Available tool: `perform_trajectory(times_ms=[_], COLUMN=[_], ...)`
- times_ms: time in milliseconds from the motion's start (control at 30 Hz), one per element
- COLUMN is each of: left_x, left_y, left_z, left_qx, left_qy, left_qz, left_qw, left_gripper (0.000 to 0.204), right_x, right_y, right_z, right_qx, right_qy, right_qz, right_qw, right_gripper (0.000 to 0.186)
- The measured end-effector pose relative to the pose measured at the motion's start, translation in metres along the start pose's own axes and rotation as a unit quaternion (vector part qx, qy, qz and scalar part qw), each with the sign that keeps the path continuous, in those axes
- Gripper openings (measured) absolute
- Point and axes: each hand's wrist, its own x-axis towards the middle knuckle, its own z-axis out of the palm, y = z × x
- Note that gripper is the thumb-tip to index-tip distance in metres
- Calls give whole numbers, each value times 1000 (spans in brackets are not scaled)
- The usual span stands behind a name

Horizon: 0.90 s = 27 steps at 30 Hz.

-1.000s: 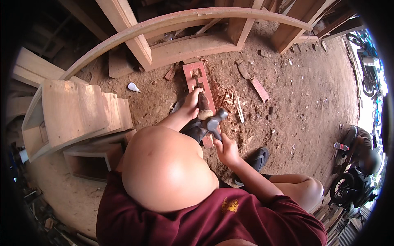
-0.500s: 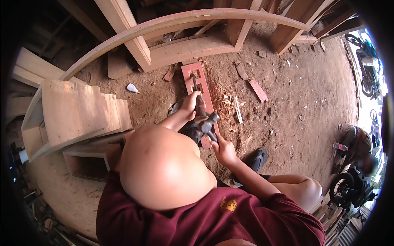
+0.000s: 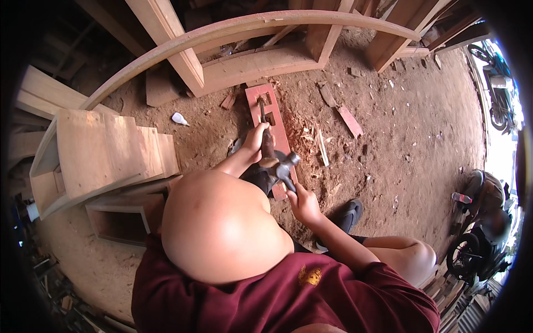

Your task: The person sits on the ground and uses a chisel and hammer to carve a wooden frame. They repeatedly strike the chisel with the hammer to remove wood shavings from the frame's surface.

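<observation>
A pink-red wooden board lies on the ground with two cut-out slots near its far end. My left hand is closed around a wood-handled chisel, whose blade tip reaches into the farther slot. My right hand grips the handle of a hammer. The hammer's metal head is close to the butt of the chisel handle; whether they touch I cannot tell. My dark shoe partly covers the board's near part.
Wood shavings and pink offcuts litter the dirt right of the board. A curved wooden frame spans the far side. Stepped wooden furniture stands left, near a small white bottle. Motorbikes are at the right.
The hammer head has shifted slightly to the right, showing more of the chisel's butt. The chisel handle has swung a little to the left. The board has stayed in place.
</observation>
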Motion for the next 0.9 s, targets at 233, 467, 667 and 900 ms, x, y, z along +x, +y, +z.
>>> perform_trajectory(times_ms=[233, 467, 667, 900], left_x=[7, 18, -2, -12], left_y=[-3, 16, 75, 49], left_z=[-13, -10, -35, -38], left_qx=[5, -17, 334, 808], left_qy=[-10, -17, -60, 129], left_qz=[-18, -55, -58, 82], left_qw=[1000, 998, 939, 569], left_gripper=[26, 22, 26, 32], right_x=[4, 5, -15, -47], right_y=[6, -9, -27, 24], right_z=[6, -34, -106, -145], right_qx=[-27, -18, 38, 196], right_qy=[-12, -55, -111, 12], right_qz=[37, 0, 202, 313], right_qw=[999, 998, 972, 929], right_gripper=[31, 34, 31, 34])
